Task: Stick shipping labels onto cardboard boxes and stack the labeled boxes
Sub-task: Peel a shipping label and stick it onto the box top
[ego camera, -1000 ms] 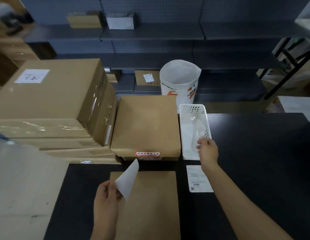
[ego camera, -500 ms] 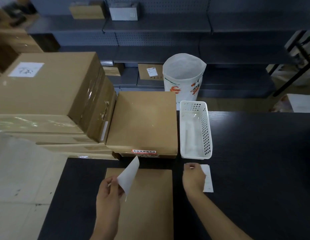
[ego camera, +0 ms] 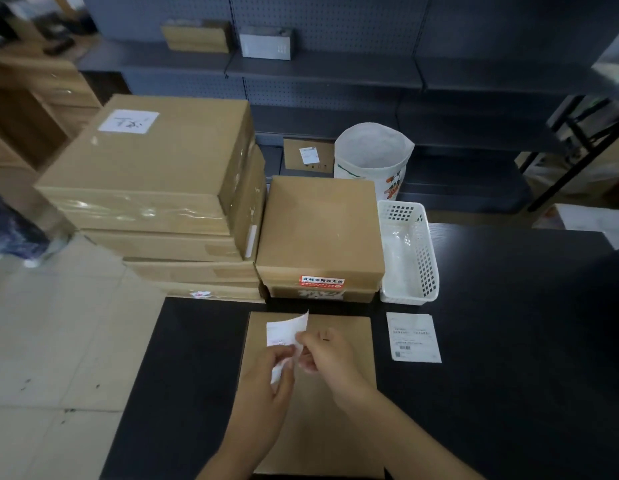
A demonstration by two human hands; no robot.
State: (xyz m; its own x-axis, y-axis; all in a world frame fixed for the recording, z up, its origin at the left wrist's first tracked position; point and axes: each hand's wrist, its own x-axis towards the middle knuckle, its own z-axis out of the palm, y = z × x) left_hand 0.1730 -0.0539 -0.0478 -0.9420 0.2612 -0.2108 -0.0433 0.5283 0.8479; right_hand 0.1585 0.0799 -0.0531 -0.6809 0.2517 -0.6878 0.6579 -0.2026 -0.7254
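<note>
At the far left we see a tall stack of cardboard boxes (ego camera: pixel 155 188), its top box carrying a white handwritten sheet (ego camera: pixel 128 121), standing off the table's left end and touching the shorter pair of boxes (ego camera: pixel 320 233) to its right, whose near face bears a red sticker (ego camera: pixel 321 281). Nearer to us, on the dark table (ego camera: pixel 508 341), a flat cardboard box (ego camera: pixel 339 420) lies with its long axis running away from us toward that shorter pair. Over its far left part our left hand (ego camera: pixel 263 386) pinches the lower end of a shipping label (ego camera: pixel 285 332), which stands nearly upright, long axis pointing up and away, top corner curling to the right. Our right hand (ego camera: pixel 330 355) meets it from the right, fingertips closed on the label's right edge just beside the left thumb; motion blur keeps us from telling whether a backing sheet is parting from it. Further right a second printed label (ego camera: pixel 413 337) lies flat on the table, lengthwise away from us, just beside the flat box and apart from both hands. Behind it sits a white plastic basket (ego camera: pixel 427 258), touching the shorter pair of boxes, and beyond that a white round bin (ego camera: pixel 370 157) stands before the grey shelves (ego camera: pixel 335 71).
</note>
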